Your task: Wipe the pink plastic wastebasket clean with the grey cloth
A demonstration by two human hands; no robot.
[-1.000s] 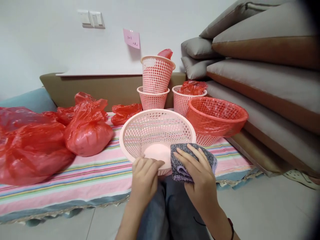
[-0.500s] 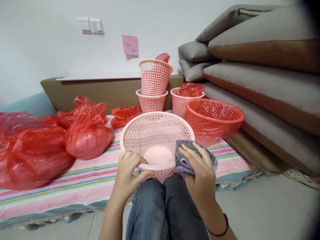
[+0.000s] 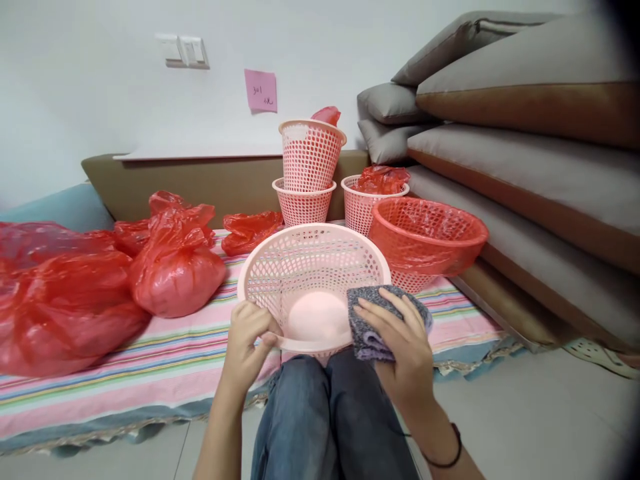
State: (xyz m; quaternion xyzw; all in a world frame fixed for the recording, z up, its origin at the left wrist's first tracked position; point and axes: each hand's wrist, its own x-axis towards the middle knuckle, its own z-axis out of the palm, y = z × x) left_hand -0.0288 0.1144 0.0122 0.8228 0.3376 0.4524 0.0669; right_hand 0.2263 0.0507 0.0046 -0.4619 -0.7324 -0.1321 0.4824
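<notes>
A pale pink mesh basket (image 3: 310,263) rests over my knees, its opening tilted toward me. My left hand (image 3: 247,340) is closed on the basket's near rim at the left, thumb and fingers pinching the edge. My right hand (image 3: 400,337) presses a folded grey cloth (image 3: 367,327) against the rim at the right, fingers wrapped over the cloth. Part of the cloth hangs inside the basket, part outside.
Red plastic bags (image 3: 173,257) lie on the striped bedspread (image 3: 165,363) at the left. Behind stand stacked pink mesh baskets (image 3: 310,157), another with a red bag (image 3: 373,193), and a red-lined basket (image 3: 427,237). Grey cushions (image 3: 525,153) are piled at the right.
My left hand slid from the basket's front middle to the left along the rim and now pinches it. The cloth hand stayed on the right rim. The basket sits slightly lower.
</notes>
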